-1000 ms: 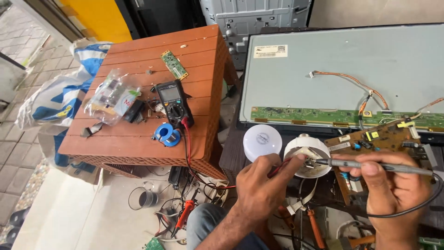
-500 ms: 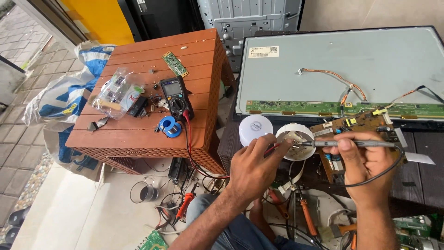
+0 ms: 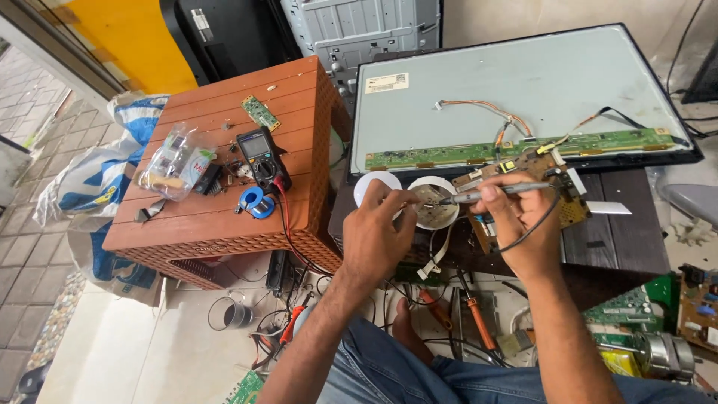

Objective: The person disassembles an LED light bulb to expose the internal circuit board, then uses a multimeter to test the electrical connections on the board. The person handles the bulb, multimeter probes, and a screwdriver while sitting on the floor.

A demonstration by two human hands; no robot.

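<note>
Hands meet over a round white open tin (image 3: pixel 436 206) that sits on the dark counter (image 3: pixel 621 239), near its left end, just below the bottom edge of a large grey flat panel (image 3: pixel 523 90) lying face down. The right hand (image 3: pixel 516 217) has its grip closed around a slim grey soldering iron (image 3: pixel 497 191), held level, with the tip pointing left into the tin. The left hand (image 3: pixel 378 232) has its fingers curled, with the fingertips pinched together at the tin's left rim; what they pinch is too small to tell. A round white lid (image 3: pixel 372 183) lies just left of the tin. A brown circuit board (image 3: pixel 550 187) lies under the right hand. On the brown slatted plastic table (image 3: pixel 217 217) to the left rests a black multimeter (image 3: pixel 260 155), with a blue roll (image 3: pixel 256 202) near its front edge.
</note>
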